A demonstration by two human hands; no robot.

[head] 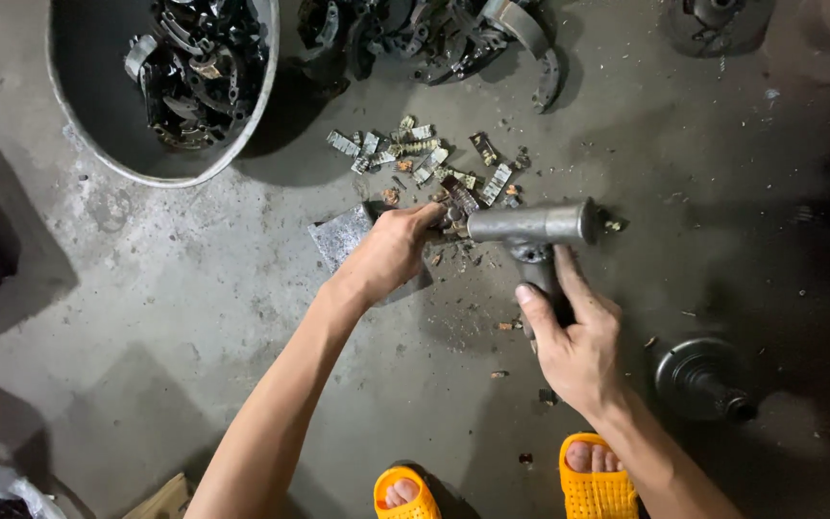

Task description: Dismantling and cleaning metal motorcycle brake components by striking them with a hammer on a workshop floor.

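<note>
Striking step: right hand (576, 351) grips the hammer (533, 227) handle, its head over the metal block (343, 235); left hand (391, 252) fingers pinch a small scrap (457, 200) there, needing steady aim

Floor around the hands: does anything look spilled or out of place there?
Yes. Small broken pieces lie scattered on the bare concrete floor beyond the left hand and the hammer held by the right hand, loose, outside the metal basin.
</note>
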